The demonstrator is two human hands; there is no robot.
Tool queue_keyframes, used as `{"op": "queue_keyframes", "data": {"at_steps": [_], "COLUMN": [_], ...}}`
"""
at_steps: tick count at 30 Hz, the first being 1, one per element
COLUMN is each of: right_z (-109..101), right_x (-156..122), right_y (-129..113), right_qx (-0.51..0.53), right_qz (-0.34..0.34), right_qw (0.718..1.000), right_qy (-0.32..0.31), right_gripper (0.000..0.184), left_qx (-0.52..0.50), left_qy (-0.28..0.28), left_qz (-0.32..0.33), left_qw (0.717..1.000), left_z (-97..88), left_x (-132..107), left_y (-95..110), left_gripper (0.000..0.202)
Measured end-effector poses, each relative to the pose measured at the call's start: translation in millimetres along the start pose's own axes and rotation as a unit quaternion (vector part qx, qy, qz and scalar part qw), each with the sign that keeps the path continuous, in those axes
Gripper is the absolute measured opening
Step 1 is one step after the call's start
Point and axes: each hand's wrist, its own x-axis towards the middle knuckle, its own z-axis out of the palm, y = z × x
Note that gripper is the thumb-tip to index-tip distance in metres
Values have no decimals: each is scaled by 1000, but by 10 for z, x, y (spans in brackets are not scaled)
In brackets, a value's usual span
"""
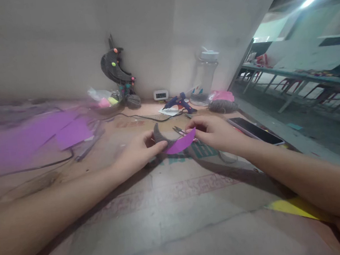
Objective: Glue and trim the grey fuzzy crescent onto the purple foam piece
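Observation:
Between my two hands is a strip of purple paper [181, 144] with a curved lower edge. My left hand [151, 144] is closed, its thumb and fingers pinching a dark grey crescent-shaped piece [159, 134] together with the paper's left end. At the paper's right tip my right hand [205, 130] is closed in a pinch on it. A small pair of scissors [180, 131] lies just behind the paper, partly covered by my right hand; I cannot tell whether the fingers touch it.
A blue glue gun [181, 102], a small digital clock [161, 95] and a clear bottle [205, 76] stand at the back. A dark moon ornament [115, 66] is against the wall. Purple sheets [72, 131] and a cable lie left, a phone [256, 130] right, yellow paper [298, 207] in front.

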Motion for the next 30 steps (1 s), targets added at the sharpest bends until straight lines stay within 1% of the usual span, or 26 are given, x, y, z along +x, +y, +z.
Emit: {"op": "queue_keyframes", "data": {"at_steps": [4, 7, 10, 12, 13, 14, 17, 18, 19, 20, 22, 24, 26, 28, 30], "right_z": [-184, -245, -273, -293, -304, -316, -344, -350, -354, -359, -370, -384, -391, -379, -343], "right_x": [-61, -109, -163, -214, -243, -271, -318, -312, -292, -260, -169, -67, 29, 132, 266], "right_y": [-157, -243, -317, -380, -415, -451, -511, -501, -471, -421, -265, -64, 147, 341, 502], "right_qx": [-123, -156, -188, -218, -225, -224, -208, -215, -232, -255, -301, -321, -295, -256, -213], "right_qz": [-30, -48, -73, -73, -69, -65, -56, -51, -45, -35, -13, 17, 46, 81, 83], "right_qw": [992, 986, 979, 973, 972, 972, 965, 960, 956, 953, 947, 944, 952, 962, 973], "right_qy": [24, 40, 39, 34, 16, -17, -147, -171, -173, -159, -112, -77, -64, -46, -29], "right_gripper": [14, 16, 14, 13, 15, 18, 28, 29, 30, 31, 33, 32, 28, 33, 39], "left_qx": [31, 67, 97, 103, 102, 94, 45, 28, 16, 11, 10, 8, -9, -35, -52], "left_qy": [3, -6, 6, 16, 23, 31, 50, 53, 54, 56, 59, 57, 52, 38, 31], "left_qz": [8, 15, 20, 20, 17, 16, 25, 29, 30, 29, 21, 16, 24, 37, 46], "left_qw": [999, 998, 995, 994, 994, 995, 997, 998, 998, 998, 998, 998, 998, 998, 997], "left_z": [4, 2, -8, -11, -11, -9, 0, 2, 2, 0, -7, -13, -12, -4, 6], "left_x": [-20, -50, -60, -47, -36, -23, 15, 24, 30, 33, 34, 33, 34, 40, 48], "left_y": [-17, -14, -20, -38, -51, -65, -103, -112, -119, -124, -128, -125, -116, -104, -94], "left_gripper": [29, 29, 31, 31, 31, 31, 33, 34, 35, 35, 36, 37, 37, 37, 36]}}
